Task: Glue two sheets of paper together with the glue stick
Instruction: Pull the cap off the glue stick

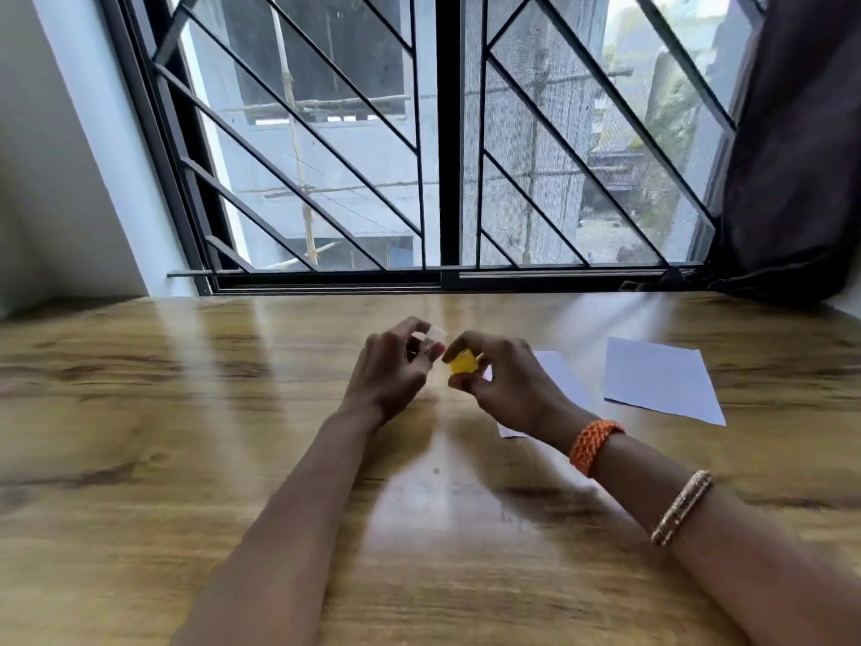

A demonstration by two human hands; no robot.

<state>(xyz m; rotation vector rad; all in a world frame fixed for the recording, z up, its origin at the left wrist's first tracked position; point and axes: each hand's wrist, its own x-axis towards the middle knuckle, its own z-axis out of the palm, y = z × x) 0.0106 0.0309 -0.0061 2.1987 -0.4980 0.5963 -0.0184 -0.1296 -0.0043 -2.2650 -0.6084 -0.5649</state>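
My right hand (503, 380) is closed around a small yellow glue stick (461, 364), held just above the wooden table (186, 435). My left hand (396, 366) pinches a small clear cap (431, 336) at its fingertips, a short gap left of the glue stick. Two white sheets of paper lie flat on the table to the right. The nearer sheet (559, 375) is partly hidden under my right hand and wrist. The farther sheet (659, 380) lies fully in view, apart from the first.
A barred window (442, 156) runs along the table's far edge. A dark curtain (792, 156) hangs at the back right and a white wall (56, 179) stands at the left. Bracelets sit on my right forearm.
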